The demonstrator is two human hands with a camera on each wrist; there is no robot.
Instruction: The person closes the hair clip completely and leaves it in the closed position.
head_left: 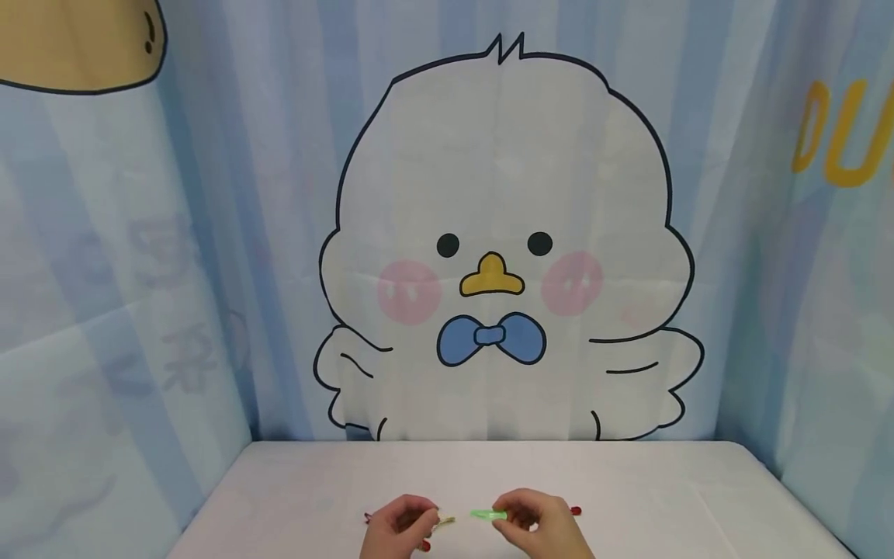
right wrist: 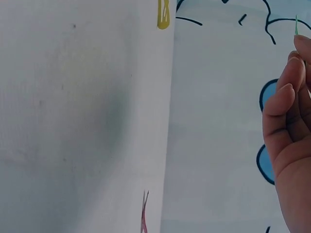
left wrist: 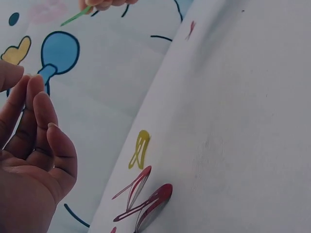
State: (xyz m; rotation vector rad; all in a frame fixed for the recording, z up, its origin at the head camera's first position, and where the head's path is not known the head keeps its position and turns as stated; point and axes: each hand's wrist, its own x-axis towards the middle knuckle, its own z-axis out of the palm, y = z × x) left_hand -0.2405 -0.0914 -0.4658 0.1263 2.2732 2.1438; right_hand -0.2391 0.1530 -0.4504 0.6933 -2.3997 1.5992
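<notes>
A green snap hair clip (head_left: pixel 487 514) is pinched between the thumb and fingers of my right hand (head_left: pixel 543 522), its narrow end pointing left. In the left wrist view the same clip shows at the top, above the tabletop. My left hand (head_left: pixel 403 528) hovers opposite, fingers loosely bent and thumb near the fingertips, with nothing visible between them. A yellow snap clip (left wrist: pixel 140 149) lies on the table by the left hand. Beside it are red snap clips (left wrist: pixel 154 206), partly hidden by that hand in the head view.
Another red clip (head_left: pixel 576 511) lies on the white table (head_left: pixel 670 497) just beyond the right hand. A curtain (head_left: pixel 503 171) printed with a cartoon duck hangs behind the table's far edge, and further cloth hangs at both sides.
</notes>
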